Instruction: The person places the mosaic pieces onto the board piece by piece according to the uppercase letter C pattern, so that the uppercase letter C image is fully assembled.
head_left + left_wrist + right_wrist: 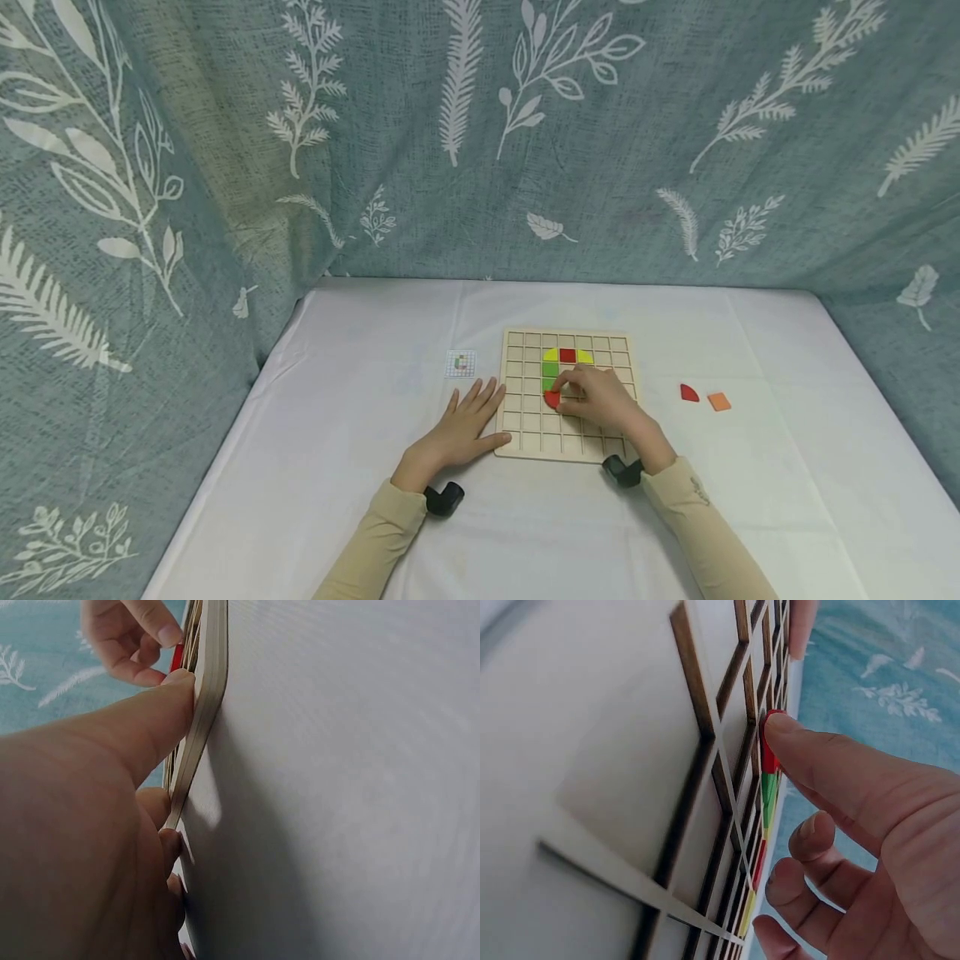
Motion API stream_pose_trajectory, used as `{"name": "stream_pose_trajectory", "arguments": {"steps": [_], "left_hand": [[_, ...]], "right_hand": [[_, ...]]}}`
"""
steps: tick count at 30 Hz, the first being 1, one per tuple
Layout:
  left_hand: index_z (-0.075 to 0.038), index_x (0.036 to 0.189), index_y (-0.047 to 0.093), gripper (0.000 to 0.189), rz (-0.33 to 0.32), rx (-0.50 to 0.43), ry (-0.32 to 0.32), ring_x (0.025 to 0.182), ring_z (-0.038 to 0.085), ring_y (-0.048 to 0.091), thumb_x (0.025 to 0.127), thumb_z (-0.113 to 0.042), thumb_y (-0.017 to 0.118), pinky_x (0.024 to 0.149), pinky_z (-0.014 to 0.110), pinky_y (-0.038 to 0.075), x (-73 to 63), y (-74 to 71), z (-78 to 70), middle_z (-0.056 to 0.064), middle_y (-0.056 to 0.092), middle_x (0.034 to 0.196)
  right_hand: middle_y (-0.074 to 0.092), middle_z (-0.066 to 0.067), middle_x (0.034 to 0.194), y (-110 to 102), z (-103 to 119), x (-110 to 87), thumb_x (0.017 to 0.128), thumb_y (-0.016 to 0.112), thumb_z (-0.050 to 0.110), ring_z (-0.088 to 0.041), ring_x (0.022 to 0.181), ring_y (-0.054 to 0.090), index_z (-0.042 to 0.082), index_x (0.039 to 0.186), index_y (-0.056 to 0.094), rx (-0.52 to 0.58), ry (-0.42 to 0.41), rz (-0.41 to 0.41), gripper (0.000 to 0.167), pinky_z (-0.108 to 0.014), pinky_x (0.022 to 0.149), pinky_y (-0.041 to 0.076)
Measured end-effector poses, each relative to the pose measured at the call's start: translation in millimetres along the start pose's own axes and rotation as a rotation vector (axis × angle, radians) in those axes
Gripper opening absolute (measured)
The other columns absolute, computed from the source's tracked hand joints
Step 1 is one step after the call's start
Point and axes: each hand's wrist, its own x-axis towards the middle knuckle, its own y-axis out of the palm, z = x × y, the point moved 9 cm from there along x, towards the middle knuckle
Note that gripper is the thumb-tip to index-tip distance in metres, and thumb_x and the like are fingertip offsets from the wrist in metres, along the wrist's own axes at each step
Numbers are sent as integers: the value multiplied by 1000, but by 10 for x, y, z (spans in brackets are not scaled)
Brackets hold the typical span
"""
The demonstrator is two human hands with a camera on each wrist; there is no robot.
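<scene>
My right hand [603, 400] pinches a red rounded piece [552, 400] between thumb and index finger at a cell of the gridded wooden board [522, 433]. In the right wrist view the thumb lies on the red piece [768, 756], beside green pieces. Two green pieces [551, 369] stand in a column above it, with a yellow rounded piece [551, 354], a red square [567, 356] and another yellow piece [585, 357] across the top. With fingers spread, my left hand [461, 429] rests at the board's left edge, its thumb touching the rim.
On the white tablecloth [300, 500], a small printed grid card [461, 363] lies left of the board. Right of the board are a red quarter-round piece [688, 392] and an orange square [719, 402]. A patterned blue-green curtain [420, 208] hangs behind and at the sides.
</scene>
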Motion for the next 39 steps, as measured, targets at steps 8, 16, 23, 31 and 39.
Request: {"name": "stream_pose_trajectory", "arguments": {"steps": [8,16,23,31,39], "left_hand": [[-13,150,17,71,-7,3,-3,144,28,1,94,-45,47,114,52,-2,1,-29,-18,7,10,156],[-12,149,17,71,-10,1,-2,144,28,1,94,-44,48,114,53,-2,7,-31,-35,7,10,156],[-12,149,17,71,-13,-6,-6,144,29,1,94,-44,48,114,53,-1,9,-19,-32,8,11,156],[-12,150,16,72,-11,-9,-9,144,28,1,94,-45,47,114,53,-2,4,11,-16,8,10,156],[-10,149,16,71,-12,4,-4,143,30,1,94,-44,47,113,54,-1,7,6,-14,9,10,156]], "right_hand": [[50,4,75,4,28,-22,78,75,25,-10,68,41,20,94,69,5,-3,2,17,-30,64,29],[50,4,74,5,-6,-24,79,74,24,-11,69,42,18,93,69,-41,21,5,16,-29,64,29],[47,4,71,-17,-8,-43,79,74,22,-11,68,40,17,90,68,-63,26,-2,14,-29,62,27],[51,6,74,-80,-62,-104,78,74,21,-9,67,44,17,90,69,-35,26,-8,14,-31,66,32],[49,5,70,-129,-126,-144,78,75,22,-9,64,41,16,91,69,-26,10,-30,16,-26,60,29]]}}
